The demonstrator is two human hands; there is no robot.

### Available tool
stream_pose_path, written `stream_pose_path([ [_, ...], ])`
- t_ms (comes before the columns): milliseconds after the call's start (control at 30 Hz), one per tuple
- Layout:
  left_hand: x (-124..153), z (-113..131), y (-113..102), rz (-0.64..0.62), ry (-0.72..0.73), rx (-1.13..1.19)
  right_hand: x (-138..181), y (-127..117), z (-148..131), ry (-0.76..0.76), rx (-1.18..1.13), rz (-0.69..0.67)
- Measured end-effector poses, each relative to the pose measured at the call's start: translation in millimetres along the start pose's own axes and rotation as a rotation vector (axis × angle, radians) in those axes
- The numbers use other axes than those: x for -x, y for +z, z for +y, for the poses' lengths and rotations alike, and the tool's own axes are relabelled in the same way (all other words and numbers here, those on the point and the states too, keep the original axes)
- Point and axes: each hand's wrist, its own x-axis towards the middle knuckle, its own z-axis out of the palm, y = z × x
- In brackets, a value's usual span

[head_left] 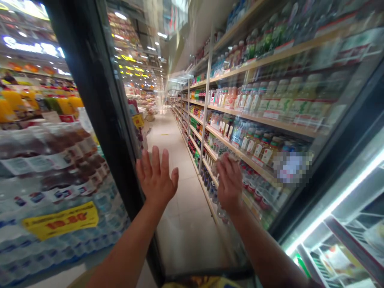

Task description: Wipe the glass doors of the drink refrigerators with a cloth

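Note:
My left hand (pixel 157 176) has its fingers spread and its palm toward the glass door pane (pixel 177 224), near the door's dark left frame (pixel 99 96); it appears to rest on the glass. Further right, my right hand (pixel 230 184) is pressed at the same pane with its fingers bent over a pale, crumpled cloth (pixel 232 157). Only a little of the cloth shows above and beside the fingers. Through the glass, or mirrored in it, several shelves of bottles (pixel 264 148) run back along an aisle.
On the left are stacked bottle packs (pixel 48 160) with a yellow price sign (pixel 63 220). At the right, beyond the door's dark right frame (pixel 327 156), a bright light strip (pixel 336 204) borders a lit cabinet with wire racks (pixel 324 264) holding packaged goods.

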Motion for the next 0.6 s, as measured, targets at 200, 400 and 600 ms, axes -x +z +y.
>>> stream_pose_path([
  [200, 1.2, -0.7, 0.1, 0.028, 0.021, 0.012, 17.9, -5.6, -9.8, -0.170, -0.035, -0.119],
  [400, 1.0, -8.2, -3.7, 0.117, 0.072, 0.131, 21.3, -27.4, 54.5, 0.117, 0.072, 0.139],
  [600, 69.4, -9.4, -5.7, 0.018, 0.093, 0.042, 52.9, -19.7, 23.8, 0.015, 0.066, 0.035],
])
